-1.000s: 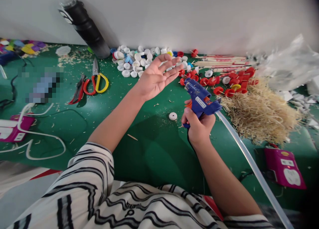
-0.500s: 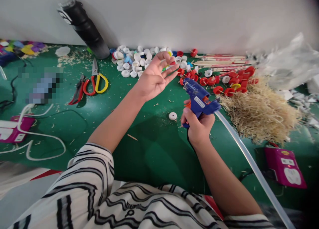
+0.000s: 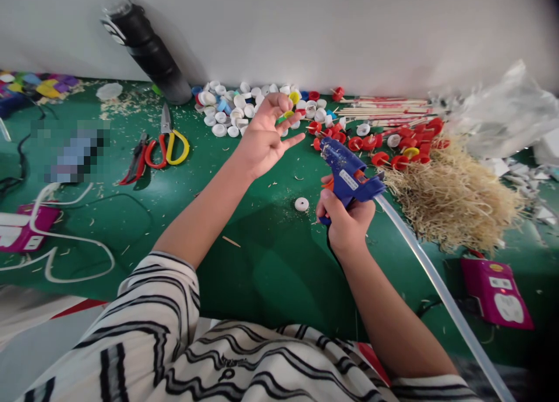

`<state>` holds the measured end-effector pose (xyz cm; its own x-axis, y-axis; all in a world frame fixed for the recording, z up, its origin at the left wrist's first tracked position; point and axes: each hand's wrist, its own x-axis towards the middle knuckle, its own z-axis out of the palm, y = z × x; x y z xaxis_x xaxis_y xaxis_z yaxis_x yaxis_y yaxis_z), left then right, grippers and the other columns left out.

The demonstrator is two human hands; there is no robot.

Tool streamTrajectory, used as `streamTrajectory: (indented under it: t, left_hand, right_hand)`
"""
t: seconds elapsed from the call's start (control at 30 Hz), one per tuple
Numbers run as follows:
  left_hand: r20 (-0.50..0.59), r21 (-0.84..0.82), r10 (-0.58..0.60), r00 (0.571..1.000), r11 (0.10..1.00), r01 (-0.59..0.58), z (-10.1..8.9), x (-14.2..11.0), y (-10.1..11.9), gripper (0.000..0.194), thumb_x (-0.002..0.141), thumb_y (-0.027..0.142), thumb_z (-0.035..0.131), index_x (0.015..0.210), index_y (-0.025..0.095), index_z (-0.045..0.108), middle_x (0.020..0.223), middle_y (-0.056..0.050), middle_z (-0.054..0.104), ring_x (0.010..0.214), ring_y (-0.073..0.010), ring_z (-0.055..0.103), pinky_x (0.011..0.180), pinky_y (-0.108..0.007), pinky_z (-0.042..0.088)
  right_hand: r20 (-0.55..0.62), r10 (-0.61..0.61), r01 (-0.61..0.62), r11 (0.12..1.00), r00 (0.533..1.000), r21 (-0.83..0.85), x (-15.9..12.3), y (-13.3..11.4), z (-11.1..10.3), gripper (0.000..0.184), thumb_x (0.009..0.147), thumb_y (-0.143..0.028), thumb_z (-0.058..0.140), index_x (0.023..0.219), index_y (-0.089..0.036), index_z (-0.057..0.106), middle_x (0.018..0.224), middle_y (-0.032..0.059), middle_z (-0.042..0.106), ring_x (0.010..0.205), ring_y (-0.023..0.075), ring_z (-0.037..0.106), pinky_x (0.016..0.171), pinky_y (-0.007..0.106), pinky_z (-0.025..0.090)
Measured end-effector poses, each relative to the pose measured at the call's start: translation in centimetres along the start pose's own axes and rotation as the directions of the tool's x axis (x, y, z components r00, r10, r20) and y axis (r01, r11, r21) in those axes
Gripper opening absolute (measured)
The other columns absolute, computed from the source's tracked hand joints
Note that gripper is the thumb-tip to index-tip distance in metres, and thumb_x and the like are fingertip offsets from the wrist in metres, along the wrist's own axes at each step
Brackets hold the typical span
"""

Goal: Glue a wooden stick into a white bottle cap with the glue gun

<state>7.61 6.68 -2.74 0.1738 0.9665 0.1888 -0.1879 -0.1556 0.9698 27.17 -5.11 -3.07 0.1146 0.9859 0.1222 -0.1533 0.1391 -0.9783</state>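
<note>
My right hand (image 3: 349, 221) is wrapped round the handle of a blue hot glue gun (image 3: 347, 172), its nozzle pointing up and to the left. A long clear glue stick (image 3: 441, 291) sticks out of the gun's back. My left hand (image 3: 264, 137) is raised in front of a heap of bottle caps (image 3: 238, 108), mostly white; its fingers are bent and spread apart, and I see nothing held in them. A small white disc with a dark centre hole (image 3: 301, 204) lies on the green table between my hands.
Scissors (image 3: 168, 140) and red-handled pliers (image 3: 137, 160) lie on the left, near a black bottle (image 3: 151, 52). Red caps (image 3: 399, 160), thin sticks (image 3: 388, 110) and straw-like shreds (image 3: 454, 198) are on the right. Magenta power boxes (image 3: 500, 294) stand at both sides.
My left hand has shifted slightly left, and its fingers have changed position, with the lower one more stretched out. The glue gun and the white disc stay practically where they were.
</note>
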Motion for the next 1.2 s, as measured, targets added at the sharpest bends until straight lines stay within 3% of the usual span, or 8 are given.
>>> streamTrajectory:
  t: [0.23, 0.37, 0.57, 0.73, 0.93, 1.07, 1.2]
  left_hand:
    - [-0.002, -0.072, 0.05, 0.999, 0.996, -0.05, 0.4, -0.1, 0.9, 0.06, 0.069, -0.002, 0.042, 0.122, 0.027, 0.046, 0.145, 0.0, 0.051, 0.16, -0.0282, 0.05, 0.13, -0.062, 0.039]
    - [0.017, -0.114, 0.078, 0.997, 0.991, -0.075, 1.1, -0.7, 2.1, 0.062, 0.069, -0.002, 0.04, 0.123, 0.028, 0.046, 0.146, 0.002, 0.052, 0.163, -0.0267, 0.049, 0.135, -0.063, 0.033]
    - [0.041, -0.196, 0.141, 0.989, 0.972, -0.13, 2.3, -2.9, 5.0, 0.045, 0.082, 0.006, 0.053, 0.121, 0.028, 0.048, 0.152, 0.002, 0.052, 0.168, -0.0302, 0.04, 0.141, -0.059, 0.025]
    - [0.06, -0.239, 0.222, 0.973, 0.95, -0.202, 3.4, -5.0, 7.7, 0.04, 0.087, 0.011, 0.065, 0.118, 0.03, 0.05, 0.156, 0.003, 0.052, 0.167, -0.0323, 0.041, 0.141, -0.057, 0.03]
    - [0.105, -0.025, 0.192, 0.976, 0.981, -0.191, 4.7, -7.5, 10.2, 0.043, 0.084, 0.015, 0.063, 0.121, 0.033, 0.052, 0.163, 0.003, 0.048, 0.166, -0.0381, 0.041, 0.124, -0.071, 0.051]
    - [0.065, 0.122, 0.212, 0.975, 0.968, -0.218, 5.4, -8.5, 11.1, 0.042, 0.085, 0.018, 0.063, 0.122, 0.034, 0.052, 0.16, 0.001, 0.051, 0.164, -0.0367, 0.045, 0.12, -0.067, 0.056]
    - [0.061, 0.097, 0.237, 0.97, 0.965, -0.242, 5.3, -9.1, 10.8, 0.04, 0.084, 0.018, 0.065, 0.118, 0.032, 0.051, 0.159, 0.001, 0.052, 0.161, -0.0322, 0.051, 0.126, -0.061, 0.052]
  right_hand:
    - [0.006, 0.014, -0.014, 1.0, 1.0, -0.01, 0.1, 0.1, -0.1, 0.023, 0.082, -0.04, 0.08, 0.095, -0.024, 0.071, 0.05, -0.0092, 0.057, 0.04, 0.0101, 0.048, 0.041, 0.026, 0.039]
    - [0.0, 0.005, -0.005, 1.0, 1.0, 0.001, 0.3, 0.4, -0.2, 0.026, 0.083, -0.043, 0.082, 0.096, -0.024, 0.07, 0.049, -0.0096, 0.055, 0.04, 0.0105, 0.048, 0.041, 0.026, 0.038]
    - [-0.023, 0.023, -0.023, 1.0, 0.999, -0.003, 0.7, 0.6, -0.2, 0.026, 0.078, -0.042, 0.082, 0.094, -0.024, 0.07, 0.049, -0.009, 0.056, 0.039, 0.0107, 0.048, 0.04, 0.025, 0.038]
    - [-0.023, 0.041, -0.041, 0.999, 0.999, 0.018, 0.9, 0.8, -0.3, 0.031, 0.075, -0.045, 0.083, 0.093, -0.023, 0.07, 0.049, -0.009, 0.056, 0.039, 0.0103, 0.047, 0.04, 0.025, 0.036]
    - [-0.01, 0.005, -0.005, 0.999, 1.0, 0.039, 0.9, 0.8, -0.3, 0.033, 0.076, -0.046, 0.081, 0.095, -0.022, 0.069, 0.048, -0.0092, 0.057, 0.039, 0.0096, 0.046, 0.042, 0.024, 0.036]
    - [-0.005, 0.004, -0.004, 0.999, 1.0, 0.045, 1.2, 0.8, -0.2, 0.034, 0.075, -0.046, 0.081, 0.095, -0.022, 0.068, 0.049, -0.0099, 0.056, 0.04, 0.0097, 0.046, 0.043, 0.024, 0.036]
    - [0.005, -0.006, 0.005, 0.999, 1.0, 0.032, 1.4, 1.1, -0.3, 0.035, 0.077, -0.05, 0.08, 0.097, -0.023, 0.066, 0.049, -0.0106, 0.054, 0.041, 0.0103, 0.045, 0.043, 0.025, 0.036]
